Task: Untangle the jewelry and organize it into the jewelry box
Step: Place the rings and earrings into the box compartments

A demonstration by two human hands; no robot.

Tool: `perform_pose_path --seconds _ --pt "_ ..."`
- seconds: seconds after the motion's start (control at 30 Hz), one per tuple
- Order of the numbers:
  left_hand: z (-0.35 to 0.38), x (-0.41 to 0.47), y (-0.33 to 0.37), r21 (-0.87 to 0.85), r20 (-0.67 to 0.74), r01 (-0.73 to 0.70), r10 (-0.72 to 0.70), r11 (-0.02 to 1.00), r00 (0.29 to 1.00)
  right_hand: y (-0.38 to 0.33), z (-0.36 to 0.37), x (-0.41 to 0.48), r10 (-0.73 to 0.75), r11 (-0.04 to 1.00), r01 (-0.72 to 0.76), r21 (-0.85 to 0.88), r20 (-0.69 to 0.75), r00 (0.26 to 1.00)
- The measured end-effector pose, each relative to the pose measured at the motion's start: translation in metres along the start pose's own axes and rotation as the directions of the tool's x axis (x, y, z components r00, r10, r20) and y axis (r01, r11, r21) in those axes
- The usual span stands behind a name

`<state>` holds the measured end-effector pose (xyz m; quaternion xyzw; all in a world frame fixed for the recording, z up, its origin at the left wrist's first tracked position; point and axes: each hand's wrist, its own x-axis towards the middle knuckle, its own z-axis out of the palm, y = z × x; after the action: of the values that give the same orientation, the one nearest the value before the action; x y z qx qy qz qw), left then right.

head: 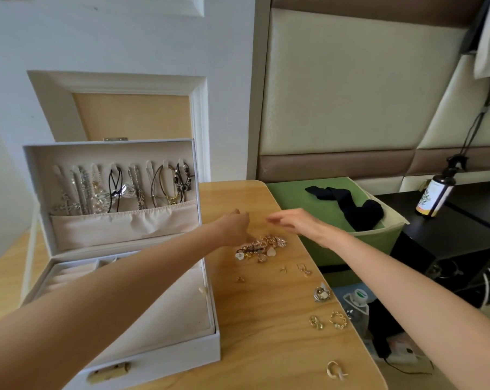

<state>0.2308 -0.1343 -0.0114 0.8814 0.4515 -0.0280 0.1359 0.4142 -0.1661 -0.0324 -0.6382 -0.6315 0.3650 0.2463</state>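
Several necklaces (120, 190) hang in the white jewelry box (168, 364) lid, left. Left hand (235, 226) curls onto the tangled pile (262, 246) of small gold rings and charms mid-table; whether it pinches, I cannot tell. Right hand (294, 223) hovers beside, fingers (274, 220) loosely spread. Pieces look light, slippery, snag-prone: best lifted singly by a hoop.

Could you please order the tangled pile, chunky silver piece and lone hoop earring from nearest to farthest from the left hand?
1. tangled pile, right at the left hand.
2. chunky silver piece, by the table right edge.
3. lone hoop earring, near corner.
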Motion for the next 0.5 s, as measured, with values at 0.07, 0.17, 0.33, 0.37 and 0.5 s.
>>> perform_pose_path --seconds 0.07,0.17,0.33,0.37,0.5 --pt "0.0 0.001 -0.003 0.155 0.22 0.045 -0.079 0.987 0.972 0.0 -0.007 -0.003 0.024 0.995 -0.027 -0.091 -0.033 0.999" --pt "0.006 -0.004 -0.003 0.293 0.357 -0.018 -0.092 0.956 0.93 0.001 -0.003 -0.003 0.079 0.96 -0.065 -0.273 0.041 0.996" --pt "0.009 -0.015 0.001 0.245 0.347 -0.077 -0.013 0.967 0.938 0.0 0.02 -0.008 0.038 0.94 -0.003 -0.341 0.097 0.995" --pt "0.011 -0.017 0.003 0.228 0.343 -0.085 0.002 0.97 0.939 0.0 0.024 -0.01 0.022 0.943 0.013 -0.332 0.1 0.995" --pt "0.019 -0.03 0.009 0.273 0.304 -0.126 0.039 0.954 0.952 0.0 0.037 -0.025 -0.022 0.945 0.062 -0.321 0.129 0.991"
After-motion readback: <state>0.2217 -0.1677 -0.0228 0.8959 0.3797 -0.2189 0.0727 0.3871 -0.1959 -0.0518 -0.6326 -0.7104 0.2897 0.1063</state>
